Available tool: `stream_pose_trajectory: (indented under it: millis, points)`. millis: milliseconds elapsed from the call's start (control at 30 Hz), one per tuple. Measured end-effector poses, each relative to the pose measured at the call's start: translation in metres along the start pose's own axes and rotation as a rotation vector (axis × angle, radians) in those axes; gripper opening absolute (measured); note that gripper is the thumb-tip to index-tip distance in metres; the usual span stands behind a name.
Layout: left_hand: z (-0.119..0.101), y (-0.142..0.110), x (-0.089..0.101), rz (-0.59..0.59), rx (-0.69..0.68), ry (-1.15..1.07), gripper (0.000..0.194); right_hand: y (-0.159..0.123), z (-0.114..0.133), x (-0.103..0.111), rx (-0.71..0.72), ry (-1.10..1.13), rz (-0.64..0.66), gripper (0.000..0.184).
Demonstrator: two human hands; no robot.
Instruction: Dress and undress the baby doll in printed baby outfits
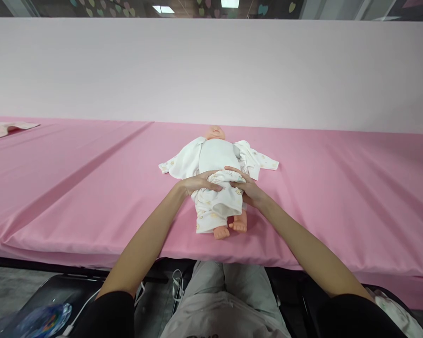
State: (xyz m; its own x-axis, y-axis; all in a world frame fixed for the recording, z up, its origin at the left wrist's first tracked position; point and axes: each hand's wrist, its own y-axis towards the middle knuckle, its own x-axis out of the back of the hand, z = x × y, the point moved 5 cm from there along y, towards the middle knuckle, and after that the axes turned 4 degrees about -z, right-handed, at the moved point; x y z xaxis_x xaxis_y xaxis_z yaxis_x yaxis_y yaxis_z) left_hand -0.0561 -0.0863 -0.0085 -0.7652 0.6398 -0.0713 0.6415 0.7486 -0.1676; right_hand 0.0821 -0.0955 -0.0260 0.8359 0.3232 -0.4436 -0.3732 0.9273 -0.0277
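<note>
light grey trousers (229, 286) and black sleeves fill the bottom edge, closest to the lens, with a white cord (176, 281) dangling by the lap. both bare forearms run up and inward from there, meeting at the middle of a baby doll (216, 183).

left hand (200, 182) lies flat-ish across the doll's waist, fingers together and pointing right, pressed onto a bunched band of soft white cloth. right hand (248, 188) comes in from the other side, fingers curled over the same bunched waistband, thumb side tucked under the fabric, so it looks like a loose pinch on the cloth, though i can't see the fingertips clearly.

the cloth there is the top of little white pants (215, 209) with a faint pale print, wrinkly and baggy, covering the legs down to the ankles. two smooth plastic feet (231, 228) poke out near the table's front edge. above the hands, the doll's torso is wrapped in plain white, and an open white jacket (183, 162) is spread out to both sides like wings, sleeves flat on the table. the doll lies on its back, head away from the camera.

under it all is a table (338, 197) covered in a smooth pink sheet with a few long creases. a pale folded cloth (3, 129) sits far left. behind is a plain light pink wall (211, 70).
</note>
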Motion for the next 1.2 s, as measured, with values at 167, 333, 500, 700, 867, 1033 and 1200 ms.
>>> stream_pose_trajectory:
  millis: [167, 333, 500, 700, 867, 1033, 1200]
  points:
    - [0.002, 0.003, 0.004, -0.058, -0.057, -0.044, 0.069, 0.001, -0.001, 0.003, 0.034, 0.008, -0.045, 0.054]
    - [0.005, 0.004, 0.007, -0.070, -0.067, -0.043, 0.073, 0.000, 0.000, 0.002, 0.027, -0.015, -0.087, 0.055]
    - [0.011, 0.007, 0.011, -0.058, -0.115, -0.134, 0.074, -0.003, 0.003, -0.002, 0.002, -0.021, -0.081, 0.055]
    - [0.012, 0.011, 0.008, -0.036, -0.108, -0.243, 0.072, -0.002, 0.004, -0.002, -0.015, -0.080, -0.069, 0.050]
    - [0.007, 0.009, 0.002, 0.034, -0.087, -0.238, 0.058, -0.001, 0.003, -0.002, 0.000, -0.035, -0.005, 0.043]
    - [0.005, 0.005, -0.002, 0.125, -0.124, -0.226, 0.069, -0.002, 0.000, -0.001, -0.004, -0.006, 0.051, 0.060]
    - [0.005, 0.004, -0.001, 0.050, -0.110, -0.155, 0.072, 0.002, -0.003, 0.006, -0.006, 0.039, -0.001, 0.058]
